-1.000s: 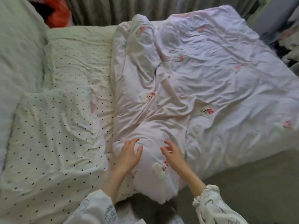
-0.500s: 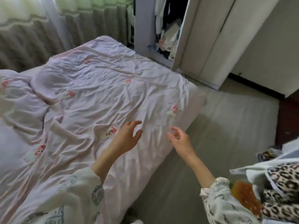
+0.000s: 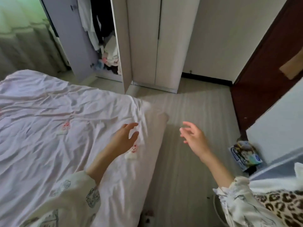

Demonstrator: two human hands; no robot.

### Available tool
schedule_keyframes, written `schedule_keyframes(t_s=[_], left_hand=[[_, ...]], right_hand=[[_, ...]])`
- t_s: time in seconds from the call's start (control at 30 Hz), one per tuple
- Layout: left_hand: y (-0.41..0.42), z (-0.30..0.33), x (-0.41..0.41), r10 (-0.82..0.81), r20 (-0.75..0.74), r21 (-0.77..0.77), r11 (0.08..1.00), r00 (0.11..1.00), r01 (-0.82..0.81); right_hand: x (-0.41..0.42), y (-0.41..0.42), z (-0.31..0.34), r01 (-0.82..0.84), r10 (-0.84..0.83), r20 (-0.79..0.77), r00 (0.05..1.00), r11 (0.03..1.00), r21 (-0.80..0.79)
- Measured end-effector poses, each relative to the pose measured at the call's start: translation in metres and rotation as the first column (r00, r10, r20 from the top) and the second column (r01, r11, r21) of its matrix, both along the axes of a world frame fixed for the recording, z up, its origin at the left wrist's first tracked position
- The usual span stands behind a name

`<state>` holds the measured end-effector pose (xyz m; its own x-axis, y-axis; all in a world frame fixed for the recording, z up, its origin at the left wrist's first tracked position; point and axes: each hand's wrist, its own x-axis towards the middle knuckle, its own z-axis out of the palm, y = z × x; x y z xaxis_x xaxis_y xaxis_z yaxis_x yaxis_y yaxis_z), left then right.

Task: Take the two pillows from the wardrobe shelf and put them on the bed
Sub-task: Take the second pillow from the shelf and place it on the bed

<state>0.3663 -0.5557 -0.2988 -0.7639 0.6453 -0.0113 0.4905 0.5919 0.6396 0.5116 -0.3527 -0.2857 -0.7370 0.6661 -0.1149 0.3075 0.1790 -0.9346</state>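
The bed (image 3: pixel 49 122), covered by a pale lilac quilt with small animal prints, fills the left half of the view. The wardrobe (image 3: pixel 144 46) stands at the far end of the room with its left door (image 3: pixel 72 40) swung open; hanging clothes and a heap of folded clothes (image 3: pixel 109 56) show inside. No pillow is visible in this view. My left hand (image 3: pixel 124 138) hovers over the quilt's near corner, fingers relaxed and empty. My right hand (image 3: pixel 193 136) is raised over the floor, fingers loosely spread, holding nothing.
A strip of grey wood-look floor (image 3: pixel 188 112) runs between the bed and the wardrobe. A dark brown door (image 3: pixel 268 66) stands at the right. A printed package (image 3: pixel 246 154) lies on the floor by a white cabinet (image 3: pixel 278 126). Leopard-print fabric (image 3: pixel 278 205) sits at the lower right.
My view has swung right from the dotted pillows and folded quilt to the wardrobe and floor. Both hands have lifted off the quilt and stay empty.
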Motion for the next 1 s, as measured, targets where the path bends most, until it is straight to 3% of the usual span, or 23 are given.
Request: schedule_keyframes(t_s=[0.13,0.4,0.8,1.0], left_hand=[[0.080,0.024,-0.066,-0.023,-0.052,0.087,0.996,0.998,0.028],[0.228,0.018,-0.141,-0.107,-0.025,0.116,0.987,0.994,0.109],[0.439,0.022,-0.260,0.073,0.049,0.143,0.987,0.996,-0.079],[0.486,0.021,-0.323,0.224,0.064,0.169,0.958,0.973,-0.231]], right_hand=[[-0.054,0.069,0.017,0.045,-0.044,-0.017,0.999,0.998,0.036],[-0.122,0.210,0.018,0.121,-0.119,-0.032,0.992,0.992,0.037],[-0.288,0.445,0.031,-0.087,0.089,-0.035,0.995,0.995,0.054],[-0.384,0.507,0.033,-0.245,0.247,-0.019,0.969,0.967,0.063]])
